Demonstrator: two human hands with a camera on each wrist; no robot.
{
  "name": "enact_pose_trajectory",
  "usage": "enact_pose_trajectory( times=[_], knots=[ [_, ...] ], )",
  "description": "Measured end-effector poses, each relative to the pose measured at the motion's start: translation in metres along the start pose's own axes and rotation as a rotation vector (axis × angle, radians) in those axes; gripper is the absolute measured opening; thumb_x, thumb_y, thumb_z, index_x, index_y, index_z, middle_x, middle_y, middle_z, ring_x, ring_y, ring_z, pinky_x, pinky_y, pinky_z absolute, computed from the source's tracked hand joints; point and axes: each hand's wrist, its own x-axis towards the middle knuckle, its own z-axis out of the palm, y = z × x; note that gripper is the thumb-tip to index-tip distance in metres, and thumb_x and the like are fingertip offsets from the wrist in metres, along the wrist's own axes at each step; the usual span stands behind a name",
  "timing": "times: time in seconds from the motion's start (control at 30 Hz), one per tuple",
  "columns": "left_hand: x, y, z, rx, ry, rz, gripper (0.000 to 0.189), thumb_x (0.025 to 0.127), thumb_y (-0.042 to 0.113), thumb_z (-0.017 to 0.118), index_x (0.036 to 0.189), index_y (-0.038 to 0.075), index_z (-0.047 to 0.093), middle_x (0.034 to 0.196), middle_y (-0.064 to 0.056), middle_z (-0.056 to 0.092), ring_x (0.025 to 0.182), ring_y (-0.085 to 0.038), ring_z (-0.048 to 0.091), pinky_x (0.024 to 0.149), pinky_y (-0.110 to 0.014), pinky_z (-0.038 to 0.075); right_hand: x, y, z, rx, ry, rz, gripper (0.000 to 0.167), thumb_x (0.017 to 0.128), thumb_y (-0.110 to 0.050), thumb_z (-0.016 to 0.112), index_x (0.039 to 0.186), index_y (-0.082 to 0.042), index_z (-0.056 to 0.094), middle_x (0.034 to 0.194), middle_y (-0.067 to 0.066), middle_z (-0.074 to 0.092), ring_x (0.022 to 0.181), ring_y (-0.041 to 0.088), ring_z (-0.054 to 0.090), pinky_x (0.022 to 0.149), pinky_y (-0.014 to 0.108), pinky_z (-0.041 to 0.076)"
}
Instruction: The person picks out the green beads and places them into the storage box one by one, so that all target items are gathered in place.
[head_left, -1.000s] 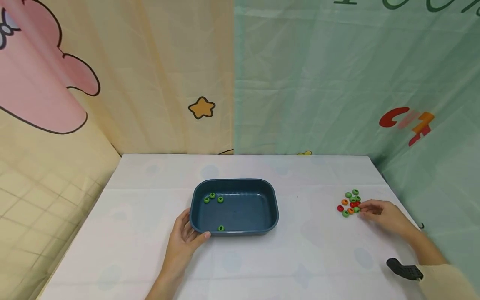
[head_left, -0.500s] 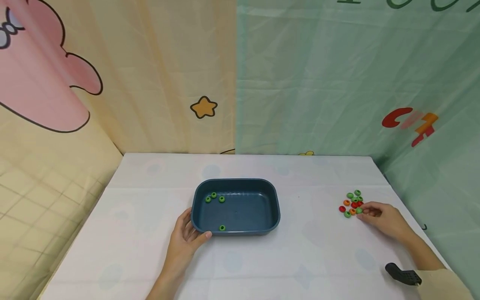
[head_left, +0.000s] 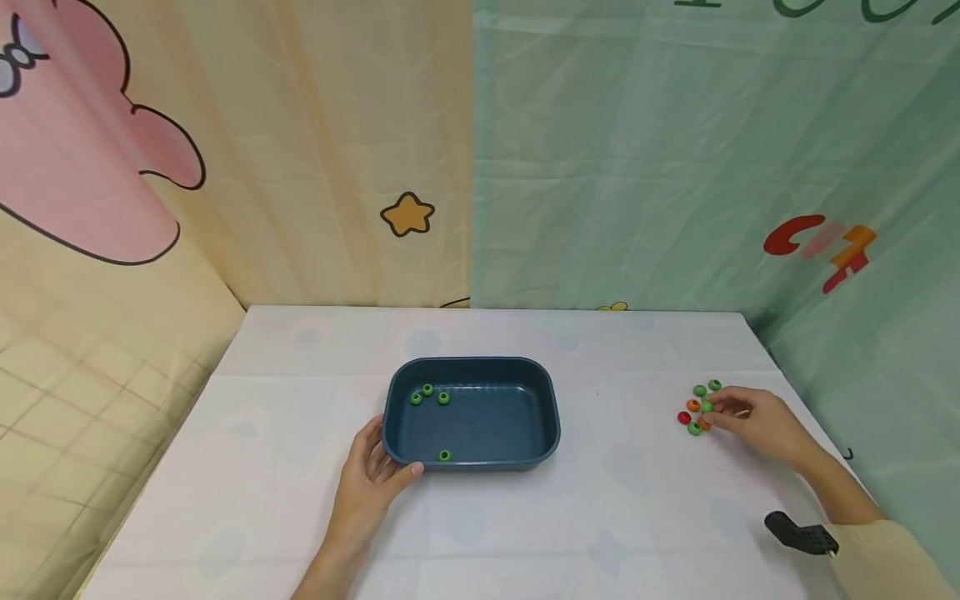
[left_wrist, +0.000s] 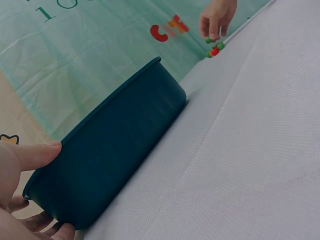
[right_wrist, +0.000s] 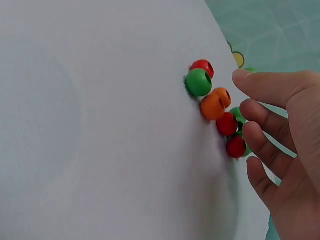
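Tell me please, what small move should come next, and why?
I would probably have the right grip carry its green bead leftward to the blue tray. In the left wrist view this bead appears pinched above the loose beads; the tray holds four green beads, and the left grip holds its near left corner.

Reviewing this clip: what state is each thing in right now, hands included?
Dark blue tray: upright, open-topped, holding four green beads.
Loose beads: bunched on the white cloth; red, orange and green.
White cloth: spread out, lightly creased.
Left hand: grips the tray's near left corner.
Right hand: pinches a green bead at the loose bunch.
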Motion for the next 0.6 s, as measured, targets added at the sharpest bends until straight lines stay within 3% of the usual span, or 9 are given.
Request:
enact_pose_trajectory(
  times=[0.27, 0.6],
  knots=[
    [0.001, 0.001, 0.0, 0.004, 0.008, -0.007, 0.094, 0.087, 0.0, 0.083, 0.161, 0.008, 0.025, 0.164, -0.016, 0.028, 0.147, -0.035, 0.036, 0.105, -0.017, 0.045, 0.021, -0.024, 0.004, 0.061, -0.057, -0.05, 0.024, 0.092, -0.016, 0.08, 0.109, 0.0, 0.073, 0.089, 0.001, 0.068, 0.079, 0.012, 0.061, 0.064, 0.024, 0.055],
    [0.001, 0.001, 0.0, 0.006, 0.006, -0.009, 0.095, 0.087, 0.001, 0.083, 0.161, 0.008, 0.024, 0.164, -0.016, 0.028, 0.147, -0.034, 0.035, 0.106, -0.017, 0.044, 0.042, -0.049, 0.015, 0.051, -0.105, -0.098, 0.019, 0.092, -0.017, 0.08, 0.107, -0.005, 0.075, 0.089, -0.002, 0.066, 0.084, 0.017, 0.06, 0.073, 0.025, 0.057]
  ],
)
